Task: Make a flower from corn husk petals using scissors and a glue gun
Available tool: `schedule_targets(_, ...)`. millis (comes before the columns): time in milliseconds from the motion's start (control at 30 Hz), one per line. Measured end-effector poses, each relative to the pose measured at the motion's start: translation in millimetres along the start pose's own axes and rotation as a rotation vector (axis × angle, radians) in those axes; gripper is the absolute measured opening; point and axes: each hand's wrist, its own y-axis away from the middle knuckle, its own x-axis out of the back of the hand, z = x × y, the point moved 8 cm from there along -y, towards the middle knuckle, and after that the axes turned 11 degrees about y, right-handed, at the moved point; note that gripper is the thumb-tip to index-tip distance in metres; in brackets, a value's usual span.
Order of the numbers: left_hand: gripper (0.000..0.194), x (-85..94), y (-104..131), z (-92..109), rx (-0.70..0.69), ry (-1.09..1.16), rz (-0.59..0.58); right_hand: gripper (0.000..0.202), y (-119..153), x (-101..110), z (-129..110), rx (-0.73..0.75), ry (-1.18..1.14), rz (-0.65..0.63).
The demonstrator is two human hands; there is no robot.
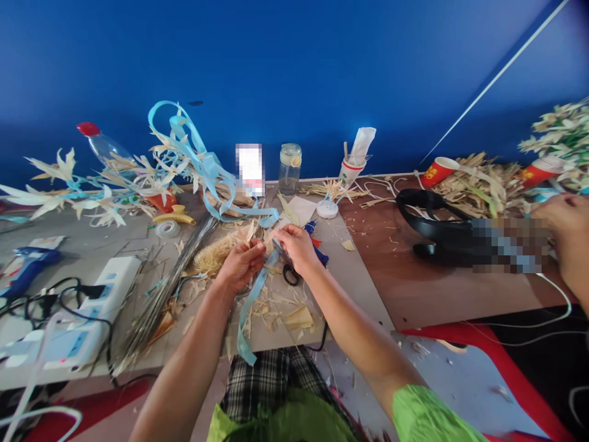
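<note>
Near the middle of the table, my left hand (243,263) pinches a small pale husk piece (251,234) between thumb and fingers. Just to its right, my right hand (297,245) has its fingers closed close to the same piece; what it grips is too small to make out. A light blue ribbon (253,301) runs under both hands and hangs over the table's front edge. Black scissor handles (291,275) show below my right hand. Pale fibres (214,255) lie left of my left hand, beside a bundle of thin wires (170,294).
A white power strip (103,307) with cables and a blue glue gun (27,267) lie left. Behind stand a clear bottle (290,169) and a cup (352,172). At right are a black headset (432,227) and another person's hand (564,227).
</note>
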Motion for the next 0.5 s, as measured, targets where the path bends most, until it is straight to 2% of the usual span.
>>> schedule_targets(67,0.026,-0.6,0.0,2.4,-0.019,0.015,-0.001,0.027,-2.4,8.2,-3.1,-0.004,-0.047,0.048)
schedule_targets(167,0.026,1.4,-0.1,7.1,-0.069,0.050,0.027,0.027,-4.5,11.2,-5.4,-0.020,-0.084,0.042)
schedule_targets(333,0.032,6.2,-1.2,3.0,-0.053,0.013,0.063,0.027,-1.3,-2.7,1.0,-0.031,-0.040,-0.042)
schedule_targets(500,0.028,4.2,-0.8,0.5,-0.053,-0.053,0.052,0.026,1.4,-12.4,5.5,0.010,0.040,-0.080)
